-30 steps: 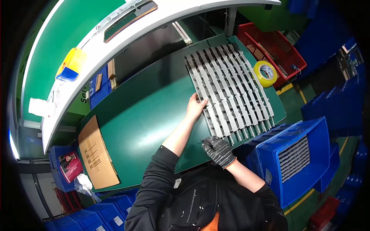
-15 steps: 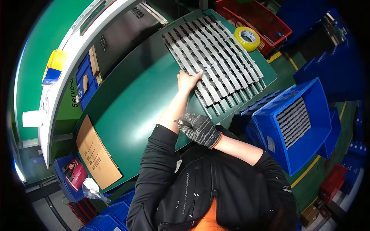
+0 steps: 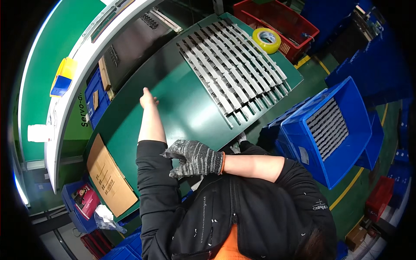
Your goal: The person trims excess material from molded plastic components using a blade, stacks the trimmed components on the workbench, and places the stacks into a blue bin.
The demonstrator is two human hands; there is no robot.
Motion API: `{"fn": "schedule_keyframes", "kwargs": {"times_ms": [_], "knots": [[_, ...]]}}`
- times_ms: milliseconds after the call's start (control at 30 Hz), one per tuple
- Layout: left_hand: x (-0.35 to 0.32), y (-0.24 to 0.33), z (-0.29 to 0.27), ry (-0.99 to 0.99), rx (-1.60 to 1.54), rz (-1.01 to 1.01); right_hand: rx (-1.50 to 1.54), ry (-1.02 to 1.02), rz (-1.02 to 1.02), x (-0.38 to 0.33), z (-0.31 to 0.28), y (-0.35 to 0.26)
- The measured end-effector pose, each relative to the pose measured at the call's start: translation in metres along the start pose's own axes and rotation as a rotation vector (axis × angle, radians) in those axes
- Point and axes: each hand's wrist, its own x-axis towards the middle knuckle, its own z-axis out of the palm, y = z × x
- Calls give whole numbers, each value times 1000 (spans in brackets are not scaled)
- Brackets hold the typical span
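My bare left hand (image 3: 149, 99) is stretched out over the green tabletop (image 3: 130, 130), left of the metal strips, with its fingers partly spread and nothing visible in it. A striped grey glove covers my right hand (image 3: 195, 158), which crosses in front of my body. Its thumb and fingers are apart, close to my left sleeve (image 3: 151, 158) near the elbow; whether they touch the cloth is unclear. Long grey notched strips (image 3: 234, 67) lie side by side in slanting rows on the right part of the table.
A yellow tape roll (image 3: 266, 40) sits beyond the strips, beside a red crate (image 3: 299, 47). To the right, a tilted blue bin (image 3: 316, 169) holds similar strips. Flat cardboard (image 3: 110, 175) lies at the table's left end. A curved white frame (image 3: 78, 82) borders the left side.
My left hand has left the edge of the strips and moved left over the tabletop. My gloved right hand has shifted left and slightly down, and its fingers are spread wider.
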Motion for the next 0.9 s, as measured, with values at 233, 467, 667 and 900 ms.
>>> {"fn": "schedule_keyframes", "kwargs": {"times_ms": [233,467,667,900], "knots": [[27,-11,-55,45,-299,-230,145,75,-235,5,34,15],[41,-16,-64,-54,-633,-303,567,-331,101,21,30,5],[58,-12,-65,62,-968,-409,797,-654,197,30,28,3],[109,9,-61,-99,-642,-193,673,-189,720,30,4,97]]}}
